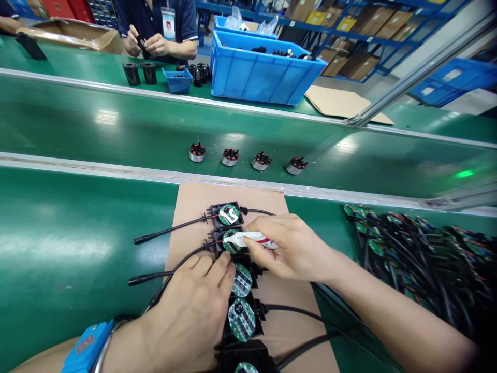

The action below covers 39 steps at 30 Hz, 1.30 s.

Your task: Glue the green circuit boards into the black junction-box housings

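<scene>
My right hand (289, 248) is closed round a white glue tube (252, 239) with red marks. Its nozzle touches a round green circuit board (232, 247), the second from the far end of a row. My left hand (198, 300) lies over the near left side of the row, fingers stretched out and the tips against the black holder by that board. White paste (229, 213) lies on the farthest board. Nearer me are the third board (242, 280) and another bare-topped board (242, 319). A further board at the bottom is cut off by the frame.
Brown cardboard (303, 311) lies under the row, with black cables (166, 231) running out both sides. Wired boards (407, 259) are heaped at right. Several motor stators (230, 157) stand on the green belt. Across it, a co-worker (155, 41) handles a black part beside a blue crate (264, 67).
</scene>
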Available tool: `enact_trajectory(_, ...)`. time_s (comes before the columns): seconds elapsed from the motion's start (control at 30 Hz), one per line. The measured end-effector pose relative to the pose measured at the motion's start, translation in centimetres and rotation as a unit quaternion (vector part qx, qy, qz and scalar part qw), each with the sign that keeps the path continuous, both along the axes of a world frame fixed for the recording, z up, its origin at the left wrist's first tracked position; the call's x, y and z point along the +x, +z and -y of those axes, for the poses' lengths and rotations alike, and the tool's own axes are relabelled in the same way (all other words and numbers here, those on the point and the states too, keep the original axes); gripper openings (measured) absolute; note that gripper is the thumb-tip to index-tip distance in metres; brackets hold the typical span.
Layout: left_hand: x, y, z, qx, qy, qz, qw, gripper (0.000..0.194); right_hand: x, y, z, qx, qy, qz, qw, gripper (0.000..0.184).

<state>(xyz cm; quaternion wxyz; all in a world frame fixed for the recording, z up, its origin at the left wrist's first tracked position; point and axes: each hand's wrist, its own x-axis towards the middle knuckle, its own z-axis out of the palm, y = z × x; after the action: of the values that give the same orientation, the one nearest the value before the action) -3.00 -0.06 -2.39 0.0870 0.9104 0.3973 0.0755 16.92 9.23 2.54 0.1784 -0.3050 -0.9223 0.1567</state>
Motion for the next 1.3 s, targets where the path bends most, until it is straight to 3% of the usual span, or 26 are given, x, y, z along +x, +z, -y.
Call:
enact_trajectory(0.5,-0.1,0.1,0.0,0.047,0.000,0.024,0.999,0.044,1.8,0.2,0.9,-0.011,0.018,0.010,1.000,0.014)
enact_trajectory(0.77,0.4,1.0,1.1,0.154,-0.115,0.088,0.977,0.032,1.8,0.3,0.3,0.025,0.008,-0.003,1.000,0.012)
enact_trajectory(1.1,0.7,0.2,1.8,0.203,-0.117,0.100,0.967,0.034,1.8,0.0,-0.1,0.040,-0.012,0.004,0.999,0.014)
enact_trajectory(1.3,0.8,0.3,2.4,0.207,-0.136,0.051,0.967,0.033,2.2,1.1,2.3,-0.038,0.000,-0.025,0.999,0.013)
